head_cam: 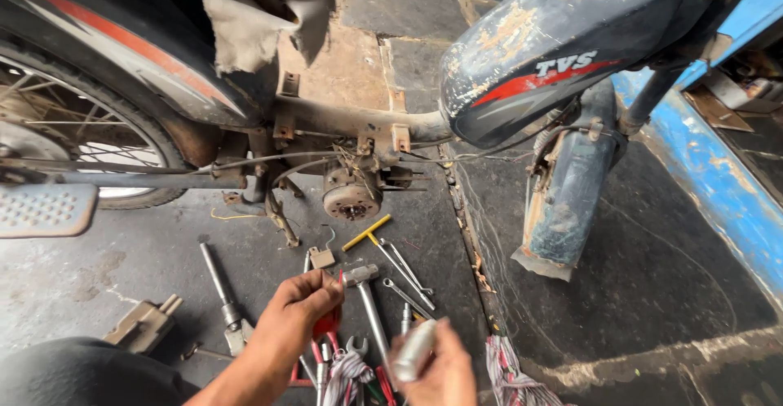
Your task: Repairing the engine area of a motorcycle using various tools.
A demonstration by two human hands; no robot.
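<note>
Red plastic marks the tool handle point(328, 322) gripped in the left hand point(303, 298), which is closed around it above the spread of tools on the floor point(98, 267). The right hand point(440, 369) is closed around a pale metal cylinder point(414, 349), blurred, at the 6 o'clock edge of the view.

Progress, as judged from the frame: the moped point(522, 55) appears partly stripped. Its bare frame tube point(342, 121) is exposed, torn seat fabric point(245, 23) hangs at 11 o'clock, and the round engine hub point(351, 196) at centre sits uncovered with loose cables around it. Both hands are at the tools, well apart from the hub, so the work in hand looks like tool selection; work on the hub itself does not appear to be under way.

Surrounding items:
- A hammer point(367, 292) lies just beside the left hand, at its 3 o'clock.
- A yellow T-handle wrench point(366, 233) and several spanners point(404, 271) lie between the hands and the hub.
- A long socket tool point(220, 288) lies at 9 o'clock of the left hand.
- A striped cloth point(510, 373) lies at 5 o'clock.
- The rear wheel point(73, 129) stands at 10 o'clock; the front mudguard point(567, 194) hangs at 2 o'clock.

Obstructions: cables and a bent bracket point(281, 218) cross the approach to the hub.
</note>
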